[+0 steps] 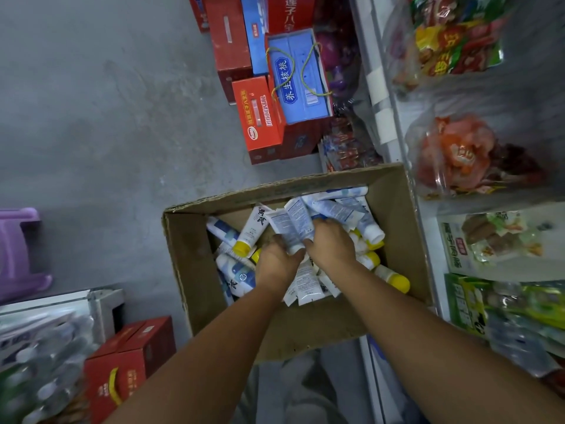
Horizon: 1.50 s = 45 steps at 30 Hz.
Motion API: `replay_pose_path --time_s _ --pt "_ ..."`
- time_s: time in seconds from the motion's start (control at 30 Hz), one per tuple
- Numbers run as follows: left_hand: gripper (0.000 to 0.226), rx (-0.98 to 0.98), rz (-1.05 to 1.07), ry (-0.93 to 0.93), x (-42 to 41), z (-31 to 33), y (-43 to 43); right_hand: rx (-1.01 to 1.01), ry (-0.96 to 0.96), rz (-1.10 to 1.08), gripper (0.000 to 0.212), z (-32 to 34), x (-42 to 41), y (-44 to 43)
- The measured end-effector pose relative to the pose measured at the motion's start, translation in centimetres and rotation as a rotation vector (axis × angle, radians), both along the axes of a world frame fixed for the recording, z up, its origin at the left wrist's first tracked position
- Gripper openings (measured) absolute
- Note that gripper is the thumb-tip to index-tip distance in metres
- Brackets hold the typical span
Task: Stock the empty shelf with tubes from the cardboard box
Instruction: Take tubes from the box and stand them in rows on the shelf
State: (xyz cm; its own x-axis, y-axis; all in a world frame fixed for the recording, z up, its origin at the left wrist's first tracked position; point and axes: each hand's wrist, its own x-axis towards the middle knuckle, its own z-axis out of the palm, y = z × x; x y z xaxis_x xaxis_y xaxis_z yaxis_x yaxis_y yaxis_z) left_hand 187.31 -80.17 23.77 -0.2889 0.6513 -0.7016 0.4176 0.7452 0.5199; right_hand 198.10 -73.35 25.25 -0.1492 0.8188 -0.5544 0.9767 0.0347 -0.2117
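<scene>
Cardboard box (195, 270) noted on the grey floor (91, 117), top open, set against the foot of a white shelf unit (382, 96) on the right. The box is partly filled with loose tubes (238, 272). They are white with blue print and yellow or white caps, and are jumbled at all angles.

Both hands are seen inside the box, close together over its middle. A bundle of tubes (290, 223) is gripped between them: several tubes held side by side, flat crimped ends pointing away from the person, caps toward the palms.
- Left hand (276, 264): wrapped round the near end of the bundle from the left. Its fingers are curled under and mostly hidden.
- Right hand (331, 244): closed over the bundle from the right, with fingers (322, 223) curled across the top of the tubes.

One white cap is visible in the gap between the two hands. Whether the bundle is touching the loose pile beneath cannot be told. A yellow-capped tube (252, 231) lies just beside the bundle, on its left.

Surroundings:
- Red cartons (260, 123) and a blue carton (301, 78) are stacked on the floor beyond the box.
- Bags of snacks (452, 157) are held on the shelf unit.
- A purple stool (18, 249) is seen at far left.
- Wrapped bottles (39, 362) are seen at lower left.
</scene>
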Motion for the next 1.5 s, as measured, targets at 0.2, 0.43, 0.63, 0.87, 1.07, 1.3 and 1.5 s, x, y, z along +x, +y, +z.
replay_pose_path --time_s 0.2,0.43,0.63,0.87,1.07,1.3,1.5 --pt "0.061 -0.041 0.24 -0.071 0.9 -0.6 0.7 -0.025 -0.095 -0.066 0.034 -1.5 -1.1 0.3" --pt "0.031 -0.27 0.44 -0.288 0.0 -1.2 2.6 -0.099 -0.092 -0.177 0.038 -2.0 -1.6 0.9" --pt "0.038 -0.292 0.389 -0.313 -2.5 -0.9 1.8 -0.122 -0.089 -0.184 0.033 -1.6 -1.3 1.2" --pt "0.057 -0.286 0.2 -0.276 -4.9 1.3 -0.5 -0.182 -0.02 -0.257 0.027 0.7 -0.1 -0.4" --pt "0.07 -0.244 0.092 -0.345 -6.1 3.8 -1.7 -0.218 0.098 -0.376 0.029 5.0 1.7 -1.8" --pt "0.058 -0.05 -0.088 -0.332 -6.6 8.4 -1.4 -0.169 0.278 -0.56 0.043 10.6 3.7 -2.9" --pt "0.059 0.054 -0.196 -0.488 -6.0 13.7 -0.7 -0.079 0.464 -0.753 0.049 15.5 5.2 -6.3"
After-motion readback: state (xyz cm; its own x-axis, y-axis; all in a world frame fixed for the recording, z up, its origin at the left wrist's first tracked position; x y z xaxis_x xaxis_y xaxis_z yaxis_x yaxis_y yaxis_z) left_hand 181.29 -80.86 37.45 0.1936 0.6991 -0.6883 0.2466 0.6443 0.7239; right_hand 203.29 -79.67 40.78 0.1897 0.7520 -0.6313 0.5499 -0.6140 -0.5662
